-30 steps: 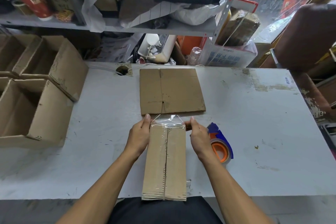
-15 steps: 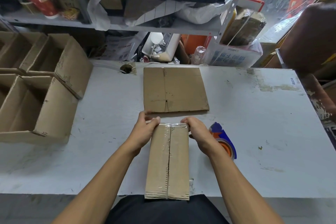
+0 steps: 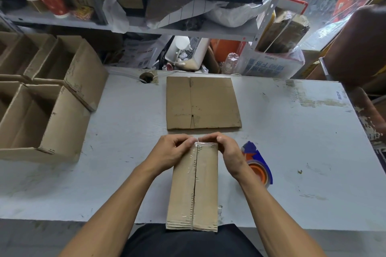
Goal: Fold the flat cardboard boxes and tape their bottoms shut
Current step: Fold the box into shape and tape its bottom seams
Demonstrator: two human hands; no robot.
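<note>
A folded cardboard box (image 3: 193,190) stands bottom up in front of me, its two flaps meeting at a centre seam covered with clear tape. My left hand (image 3: 169,153) and my right hand (image 3: 226,152) curl over the box's far edge, fingers bent down onto the tape end there. A flat unfolded box (image 3: 201,102) lies on the table just beyond. A tape dispenser (image 3: 258,165), blue with an orange core, sits right of my right wrist, partly hidden by it.
Several folded open boxes (image 3: 41,115) lie on their sides at the table's left. The grey table (image 3: 302,152) has a cable hole (image 3: 146,78) at its back edge. Cluttered shelves (image 3: 167,29) rise behind it, and a brown chair (image 3: 359,48) stands at the right.
The loose tape end that stuck up beyond the box has been folded down over the far edge. Both hands moved from the box's sides inward onto that edge.
</note>
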